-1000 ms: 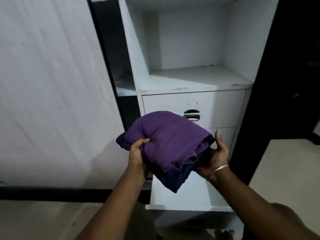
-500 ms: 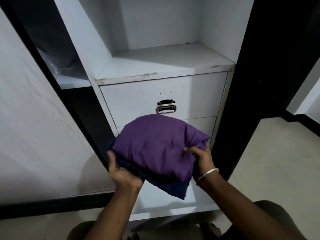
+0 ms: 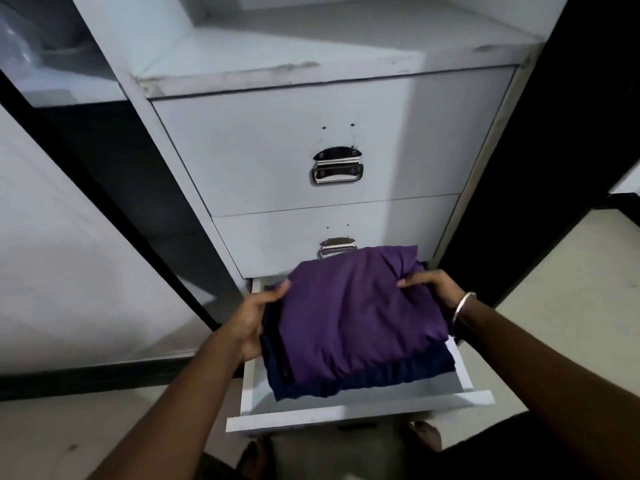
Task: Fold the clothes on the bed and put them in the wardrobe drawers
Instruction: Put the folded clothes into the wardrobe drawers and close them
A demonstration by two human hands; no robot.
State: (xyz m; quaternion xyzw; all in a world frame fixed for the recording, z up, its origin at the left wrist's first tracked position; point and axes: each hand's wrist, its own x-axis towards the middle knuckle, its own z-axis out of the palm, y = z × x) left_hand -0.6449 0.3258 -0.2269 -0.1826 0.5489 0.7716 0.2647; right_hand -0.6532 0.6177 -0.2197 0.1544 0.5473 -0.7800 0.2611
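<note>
Left hand (image 3: 250, 323) and right hand (image 3: 431, 287), we note, each grip a side of the folded purple-and-navy clothes (image 3: 356, 323) over the open bottom drawer (image 3: 360, 412).

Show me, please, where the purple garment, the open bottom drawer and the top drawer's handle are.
purple garment (image 3: 356, 313), head view, middle of its top face.
open bottom drawer (image 3: 360, 412), head view, front panel's top edge.
top drawer's handle (image 3: 337, 167), head view, metal pull.

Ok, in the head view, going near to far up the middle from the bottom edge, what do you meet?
Open bottom drawer's front panel → dark blue folded garment → purple folded garment → middle drawer handle → top drawer handle → shelf.
</note>
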